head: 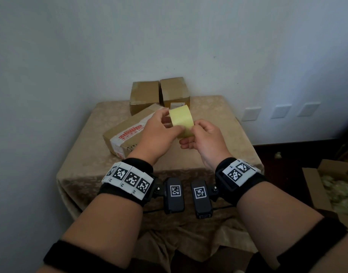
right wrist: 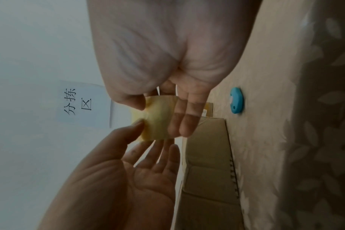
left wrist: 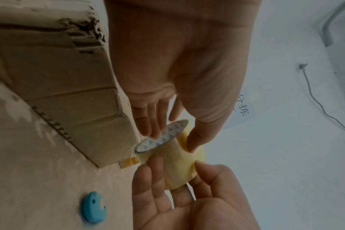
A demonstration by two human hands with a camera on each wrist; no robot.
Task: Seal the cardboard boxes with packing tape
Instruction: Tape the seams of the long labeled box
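A roll of yellowish packing tape (head: 181,117) is held up over the table between both hands. My left hand (head: 170,123) grips it, with fingers inside the grey-printed core (left wrist: 163,137) and the thumb on the outer face. My right hand (head: 189,134) pinches the roll's outer layer (right wrist: 156,127) from the right, thumb on top and fingers underneath. A long cardboard box (head: 125,134) with a red-printed label lies just below and left of the hands. Two smaller cardboard boxes (head: 144,95) (head: 175,91) stand behind it against the wall.
The table (head: 218,119) carries a beige patterned cloth. A small blue cutter (left wrist: 93,208) lies on the cloth near the long box. An open cardboard box (head: 326,186) with pale filling sits on the floor to the right. A paper sign (right wrist: 79,102) hangs on the wall.
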